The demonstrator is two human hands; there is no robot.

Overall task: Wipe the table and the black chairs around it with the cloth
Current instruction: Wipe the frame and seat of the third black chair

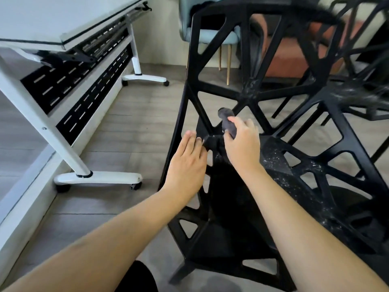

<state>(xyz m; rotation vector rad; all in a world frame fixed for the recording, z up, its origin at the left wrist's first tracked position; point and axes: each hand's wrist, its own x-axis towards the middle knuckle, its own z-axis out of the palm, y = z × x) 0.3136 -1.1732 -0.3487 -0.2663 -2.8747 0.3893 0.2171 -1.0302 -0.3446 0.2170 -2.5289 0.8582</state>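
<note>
Landmark = the black chair [248, 98], the open-lattice one in front of the person. Right hand [242, 142] has its fingers curled round the cloth [228, 123], a dark grey wad bunched into a roll, and holds it at a strut junction low on the chair's backrest lattice; bunching it that way looks meant to get into the narrow triangular gaps, which a flat cloth wouldn't reach. Left hand [187, 163] is flat, fingers straight and close together, holding nothing, fingertips touching the frame just left of that same junction; I'd judge it's bracing the chair so it doesn't slide or tip under the wiping pressure. Chair seat to the right of the hands shows whitish specks and dust, so that area looks not yet wiped. The table [42, 24], white top with dark edge trim on a white castered frame, sits well left of the chair, far enough out that the person can work around the lattice. A second black chair [370, 85] stands right of the first, partly blurred. A pale blue chair [210, 36] sits behind it. No brands, labels or readable writing anywhere.
</note>
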